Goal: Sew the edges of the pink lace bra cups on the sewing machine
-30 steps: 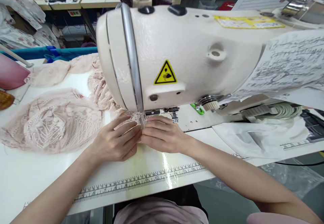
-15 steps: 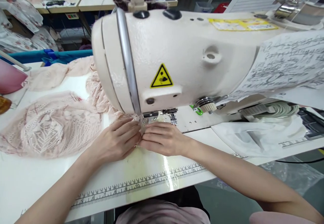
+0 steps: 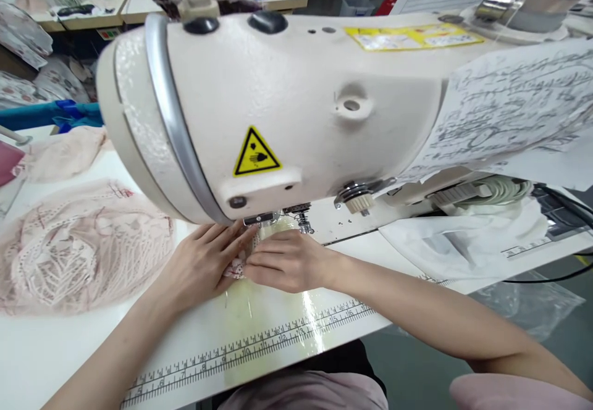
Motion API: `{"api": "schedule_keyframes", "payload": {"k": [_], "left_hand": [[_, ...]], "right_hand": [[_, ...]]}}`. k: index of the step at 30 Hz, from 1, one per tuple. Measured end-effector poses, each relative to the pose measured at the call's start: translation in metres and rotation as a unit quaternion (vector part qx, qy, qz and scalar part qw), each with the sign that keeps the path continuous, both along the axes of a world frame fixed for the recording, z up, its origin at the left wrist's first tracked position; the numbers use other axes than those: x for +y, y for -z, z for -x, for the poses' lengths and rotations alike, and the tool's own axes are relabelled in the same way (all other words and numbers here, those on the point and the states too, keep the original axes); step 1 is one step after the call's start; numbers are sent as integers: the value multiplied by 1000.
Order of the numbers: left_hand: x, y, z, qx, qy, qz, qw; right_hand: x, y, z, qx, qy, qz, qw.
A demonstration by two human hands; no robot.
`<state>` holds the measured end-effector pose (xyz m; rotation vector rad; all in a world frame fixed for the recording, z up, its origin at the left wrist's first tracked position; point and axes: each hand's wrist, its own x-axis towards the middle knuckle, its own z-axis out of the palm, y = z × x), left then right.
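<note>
A small piece of pink lace fabric [image 3: 237,265] lies under the head of a white sewing machine [image 3: 296,107], just in front of its needle area. My left hand [image 3: 204,265] rests on the lace from the left, fingers stretched toward the presser foot, thumb apart. From the right, my right hand [image 3: 285,262] has its fingers closed together on the lace edge; the fingertips are partly hidden. The needle itself is covered by the machine head. A larger heap of pale pink lace [image 3: 92,249] lies on the table to the left of my hands.
A printed ruler [image 3: 250,351] runs along the table's front edge. White cloth [image 3: 456,246] and a coiled pale green band [image 3: 503,191] lie right. Handwritten paper [image 3: 514,107] covers the machine's right side. Behind are a blue-edged bin [image 3: 46,113] and other worktables.
My view has shifted, so the machine appears further left and larger. My left fingers have spread from their closed grip, baring lace between finger and thumb. The right hand stays closed on it.
</note>
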<state>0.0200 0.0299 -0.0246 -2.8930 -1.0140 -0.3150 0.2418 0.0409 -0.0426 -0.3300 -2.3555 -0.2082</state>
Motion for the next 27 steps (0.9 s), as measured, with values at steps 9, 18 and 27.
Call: {"api": "schedule_keyframes", "payload": {"k": [9, 18, 27], "left_hand": [[8, -7, 6, 10, 18, -7, 1000], [7, -8, 5, 46, 19, -32, 998], [5, -6, -1, 53, 0, -37, 998]], "right_hand": [[-1, -1, 4, 34, -6, -29, 999], [-1, -1, 4, 34, -6, -38, 999], [1, 0, -3, -4, 17, -25, 1000]]}}
